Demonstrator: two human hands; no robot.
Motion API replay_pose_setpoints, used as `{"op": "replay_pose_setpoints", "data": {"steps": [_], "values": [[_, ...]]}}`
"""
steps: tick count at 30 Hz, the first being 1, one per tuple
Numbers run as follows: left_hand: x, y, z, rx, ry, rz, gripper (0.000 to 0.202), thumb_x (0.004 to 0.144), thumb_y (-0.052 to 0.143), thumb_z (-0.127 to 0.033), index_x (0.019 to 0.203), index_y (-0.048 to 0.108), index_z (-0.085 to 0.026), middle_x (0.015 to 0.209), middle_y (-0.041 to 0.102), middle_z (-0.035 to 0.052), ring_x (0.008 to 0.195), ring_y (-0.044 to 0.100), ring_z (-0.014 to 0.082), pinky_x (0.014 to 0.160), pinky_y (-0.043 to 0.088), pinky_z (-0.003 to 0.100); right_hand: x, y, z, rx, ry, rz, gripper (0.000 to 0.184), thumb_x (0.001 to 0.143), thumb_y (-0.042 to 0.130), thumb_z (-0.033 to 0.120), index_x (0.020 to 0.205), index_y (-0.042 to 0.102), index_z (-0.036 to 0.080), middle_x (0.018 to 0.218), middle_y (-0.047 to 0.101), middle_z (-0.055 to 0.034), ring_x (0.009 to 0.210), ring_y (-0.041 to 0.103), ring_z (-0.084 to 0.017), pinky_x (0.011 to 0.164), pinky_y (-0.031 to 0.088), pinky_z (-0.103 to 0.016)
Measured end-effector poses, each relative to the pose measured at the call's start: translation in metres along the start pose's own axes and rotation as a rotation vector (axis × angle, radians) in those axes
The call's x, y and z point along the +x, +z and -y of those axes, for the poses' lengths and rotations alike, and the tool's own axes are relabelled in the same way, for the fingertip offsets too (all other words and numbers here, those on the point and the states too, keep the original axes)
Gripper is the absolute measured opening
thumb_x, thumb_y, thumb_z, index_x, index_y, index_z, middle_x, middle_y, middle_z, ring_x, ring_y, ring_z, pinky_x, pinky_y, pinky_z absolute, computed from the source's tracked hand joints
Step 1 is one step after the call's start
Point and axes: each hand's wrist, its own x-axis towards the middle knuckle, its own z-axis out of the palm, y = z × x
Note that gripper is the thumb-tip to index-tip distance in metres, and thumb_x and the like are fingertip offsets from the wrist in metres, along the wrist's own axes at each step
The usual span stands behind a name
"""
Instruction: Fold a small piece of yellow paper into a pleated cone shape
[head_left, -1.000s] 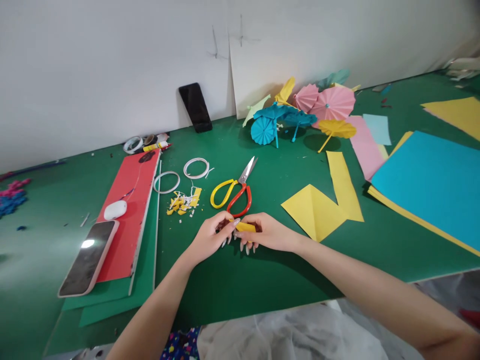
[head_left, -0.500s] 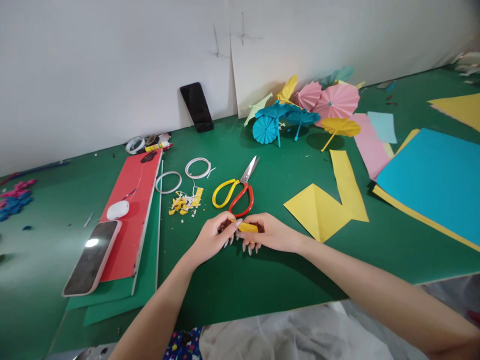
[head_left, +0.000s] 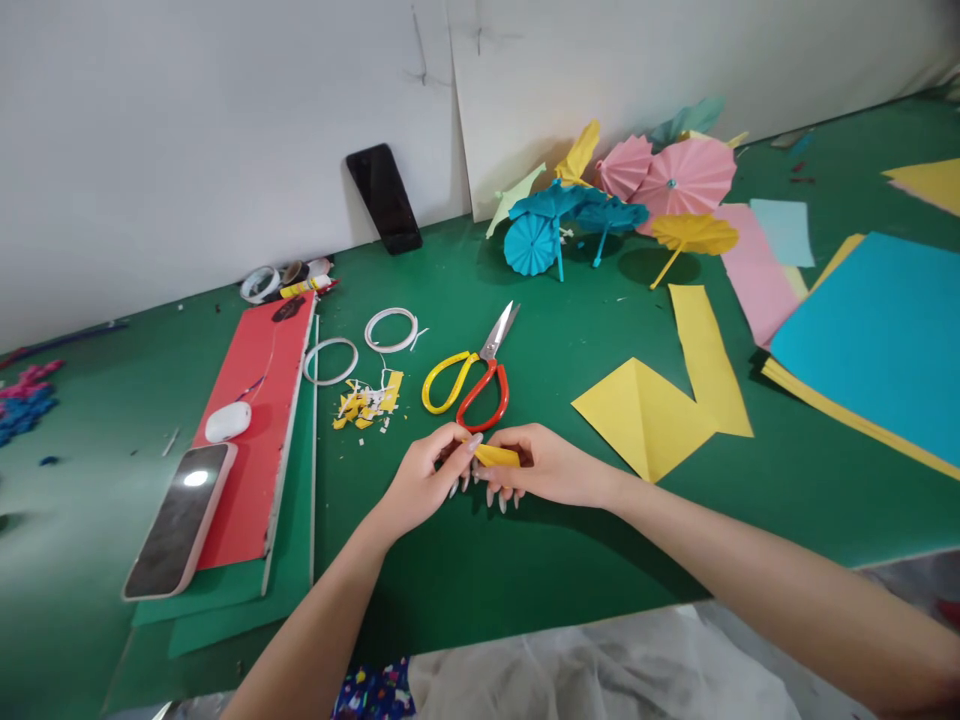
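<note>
Between my two hands is a small folded piece of yellow paper (head_left: pixel 496 456), held just above the green table. My left hand (head_left: pixel 429 474) pinches its left end between thumb and fingers. From the other side my right hand (head_left: pixel 546 464) grips the paper, its fingers curled underneath. Part of the paper is hidden by the fingers. Right beyond my hands lie scissors (head_left: pixel 491 362) with one yellow and one red handle, blades pointing away. To the right, a creased yellow paper square (head_left: pixel 643 418) touches a yellow strip (head_left: pixel 709 360).
Two rolls of narrow white tape (head_left: pixel 391 330) and yellow paper scraps (head_left: pixel 367 402) lie left of the scissors. Folded paper umbrellas (head_left: pixel 686 185) stand at the back. A phone (head_left: pixel 180 520) rests on red board (head_left: pixel 259 420) at left; coloured sheets (head_left: pixel 877 340) are stacked at right.
The camera view has shifted slightly. Both hands stay in nearly the same place, still holding the folded yellow paper.
</note>
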Motion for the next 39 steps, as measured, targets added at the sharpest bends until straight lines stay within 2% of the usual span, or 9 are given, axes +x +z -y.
{"op": "replay_pose_setpoints", "data": {"steps": [9,13,17,23,26,29,34,39], "values": [[0.000,0.001,0.000,0.041,0.013,-0.038,0.023,0.086,0.054,-0.034,0.070,0.050,-0.017,0.055,0.050,-0.0053,0.051,0.046,0.0078,0.050,0.035,0.019,-0.002,-0.001,0.002,0.022,0.003,0.021,0.031,0.073,0.071,0.041,0.082,0.062,0.013,0.074,0.067,-0.0036,0.059,0.062,-0.012,0.053,0.049,-0.021],[-0.002,0.002,-0.001,-0.082,-0.009,0.009,0.026,0.085,0.055,-0.034,0.067,0.048,-0.017,0.055,0.051,-0.0049,0.050,0.047,0.0071,0.049,0.036,0.018,-0.002,-0.001,0.001,-0.001,0.005,0.003,0.031,0.074,0.068,0.043,0.077,0.063,0.013,0.072,0.065,-0.0038,0.061,0.061,-0.013,0.054,0.048,-0.022],[-0.002,0.003,-0.004,-0.229,-0.097,0.027,0.029,0.083,0.058,-0.040,0.068,0.050,-0.016,0.055,0.052,-0.0047,0.046,0.047,0.0062,0.046,0.038,0.017,-0.003,0.001,0.001,0.028,-0.044,0.001,0.031,0.075,0.069,0.042,0.073,0.061,0.012,0.064,0.061,-0.0020,0.056,0.056,-0.011,0.053,0.045,-0.022],[-0.002,0.002,-0.007,-0.384,-0.175,0.065,0.031,0.087,0.053,-0.039,0.069,0.053,-0.014,0.054,0.058,-0.0024,0.043,0.052,0.0066,0.045,0.042,0.017,-0.006,0.005,0.004,0.080,-0.102,0.034,0.028,0.082,0.062,0.040,0.075,0.052,0.014,0.073,0.059,-0.0018,0.059,0.058,-0.011,0.054,0.045,-0.023],[-0.003,0.001,-0.008,-0.421,-0.187,0.081,0.030,0.088,0.053,-0.038,0.070,0.053,-0.014,0.056,0.062,-0.0011,0.044,0.055,0.0074,0.047,0.045,0.018,-0.006,0.005,0.004,0.075,-0.095,0.035,0.029,0.085,0.058,0.041,0.075,0.049,0.015,0.071,0.057,0.0000,0.053,0.053,-0.009,0.050,0.045,-0.022],[-0.004,0.000,-0.009,-0.415,-0.190,0.089,0.030,0.089,0.051,-0.038,0.071,0.052,-0.014,0.056,0.062,-0.0014,0.044,0.055,0.0074,0.048,0.046,0.019,-0.007,0.006,0.005,0.052,-0.086,0.022,0.029,0.086,0.058,0.040,0.073,0.046,0.016,0.066,0.053,0.0031,0.046,0.048,-0.006,0.043,0.040,-0.019],[-0.005,-0.001,-0.009,-0.292,-0.162,0.054,0.033,0.090,0.049,-0.039,0.067,0.048,-0.015,0.049,0.057,-0.0047,0.039,0.050,0.0045,0.044,0.041,0.015,-0.008,0.006,0.007,-0.004,-0.056,-0.024,0.031,0.085,0.061,0.036,0.068,0.041,0.018,0.048,0.037,0.0104,0.036,0.041,-0.004,0.035,0.029,-0.015],[-0.005,-0.001,-0.004,-0.206,-0.140,-0.045,0.035,0.089,0.049,-0.043,0.068,0.049,-0.016,0.044,0.051,-0.0073,0.034,0.044,0.0035,0.039,0.036,0.014,-0.006,-0.002,0.006,-0.012,0.010,-0.036,0.033,0.077,0.066,0.044,0.070,0.050,0.016,0.048,0.038,0.0104,0.031,0.037,-0.003,0.030,0.028,-0.015]]}}
